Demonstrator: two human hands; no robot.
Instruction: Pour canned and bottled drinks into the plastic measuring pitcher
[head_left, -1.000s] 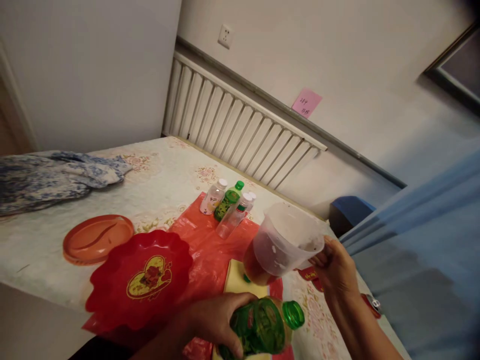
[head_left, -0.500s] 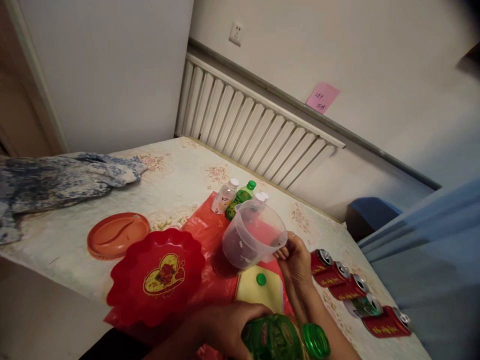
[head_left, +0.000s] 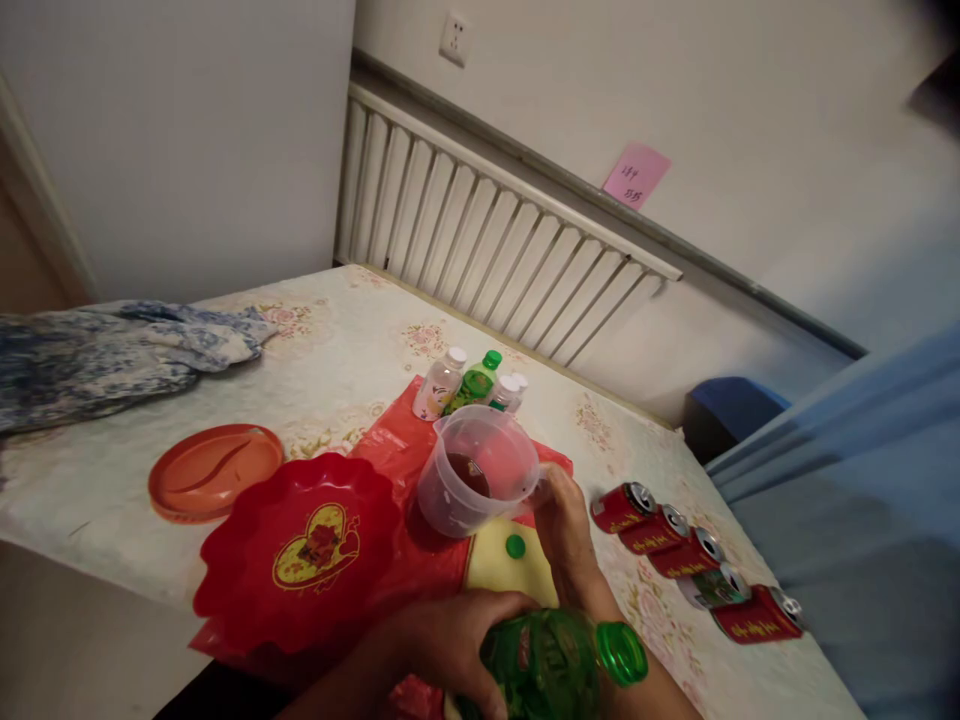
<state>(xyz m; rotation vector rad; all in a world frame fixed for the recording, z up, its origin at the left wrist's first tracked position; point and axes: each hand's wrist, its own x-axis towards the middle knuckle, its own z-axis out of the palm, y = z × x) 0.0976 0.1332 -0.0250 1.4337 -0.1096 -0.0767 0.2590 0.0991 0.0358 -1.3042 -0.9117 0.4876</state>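
Lowered since a second ago: clear cup, once tipped in the air, now upright on red plastic sheet, dark liquid at its bottom. Right hand at its side, fingers curled around the wall. Left hand clasped around green bottle, lying sideways at lower edge, cap on. Green cap on yellow pad. Red cans in a row near the right hand.

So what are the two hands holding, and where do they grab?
The left hand wraps the body of a green plastic bottle lying sideways. The right hand grips the clear plastic measuring cup at its side near the rim.
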